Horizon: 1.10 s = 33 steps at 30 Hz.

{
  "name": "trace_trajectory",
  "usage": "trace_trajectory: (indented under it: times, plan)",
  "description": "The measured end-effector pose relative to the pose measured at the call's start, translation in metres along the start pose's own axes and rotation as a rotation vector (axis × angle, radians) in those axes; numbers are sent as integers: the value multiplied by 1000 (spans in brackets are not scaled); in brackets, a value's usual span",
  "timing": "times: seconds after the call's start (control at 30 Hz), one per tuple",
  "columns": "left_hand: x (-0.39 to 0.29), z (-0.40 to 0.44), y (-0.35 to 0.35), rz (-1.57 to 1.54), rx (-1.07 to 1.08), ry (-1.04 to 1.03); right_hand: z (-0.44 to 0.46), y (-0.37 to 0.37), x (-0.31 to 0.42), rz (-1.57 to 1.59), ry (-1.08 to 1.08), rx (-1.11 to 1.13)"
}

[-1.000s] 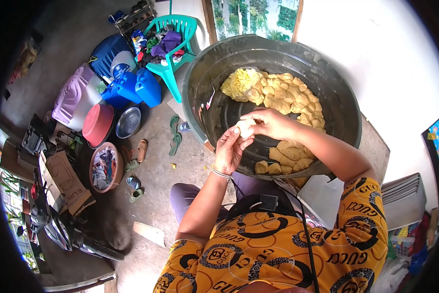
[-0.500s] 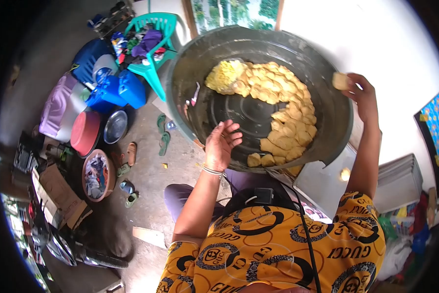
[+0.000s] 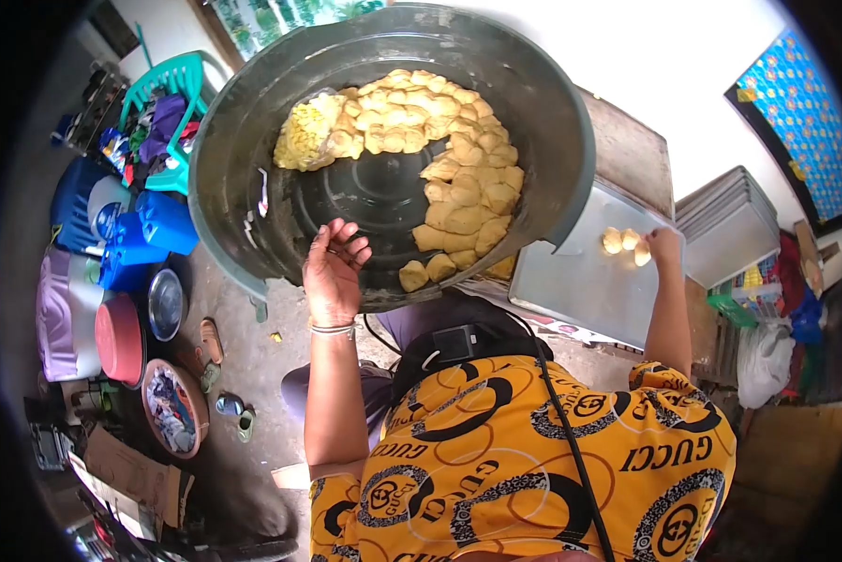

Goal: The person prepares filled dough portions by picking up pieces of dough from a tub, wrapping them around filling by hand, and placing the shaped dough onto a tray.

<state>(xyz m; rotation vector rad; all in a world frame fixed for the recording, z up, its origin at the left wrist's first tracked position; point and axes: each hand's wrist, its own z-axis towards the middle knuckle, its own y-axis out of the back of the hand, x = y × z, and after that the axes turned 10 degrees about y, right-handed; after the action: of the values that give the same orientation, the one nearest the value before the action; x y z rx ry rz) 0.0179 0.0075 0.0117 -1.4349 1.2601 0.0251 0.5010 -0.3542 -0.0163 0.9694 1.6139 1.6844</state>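
Observation:
A large dark round basin (image 3: 252,84) holds many flattened, yellowish dough pieces (image 3: 463,211), packed in a curve along its far and right sides. A clear plastic bag of small yellow bits (image 3: 306,131) lies at the left end of the curve. My left hand (image 3: 335,272) is over the basin's near edge, palm up, with loosely bent fingers and nothing in them. Over a metal tray (image 3: 571,290) on the right, my right hand (image 3: 664,245) has its fingers closed at a dough ball (image 3: 642,254). Beside it are a couple more dough balls (image 3: 612,241) on the tray.
Several stacked trays (image 3: 735,225) lean beyond the metal tray. To the left are a green chair (image 3: 172,80) piled with clothes, blue jugs (image 3: 163,225), a red basin (image 3: 119,337) and a tub of laundry (image 3: 172,407). Footwear (image 3: 212,342) lies on the floor.
My right hand has gone from beside the basin's right rim down to the metal tray with a dough ball. My left hand keeps its pose by the basin. The view has turned rightward.

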Motion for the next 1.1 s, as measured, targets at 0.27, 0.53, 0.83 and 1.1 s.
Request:
trace_trajectory:
  times: [0.27, 0.53, 0.83, 1.1]
  plan:
    - [1, -5, 1, -13, -91, -11, 74, 99, 117, 90, 375, -174]
    - [1, -4, -1, -74, -100, -30, 91, 146, 414, 397, 1236, 77]
    - [2, -7, 4, -35, -140, -5, 76, -20, 590, -185, 1111, 273]
    - [-3, -10, -4, -80, -107, 11, 69, -43, 587, -126, 1243, -15]
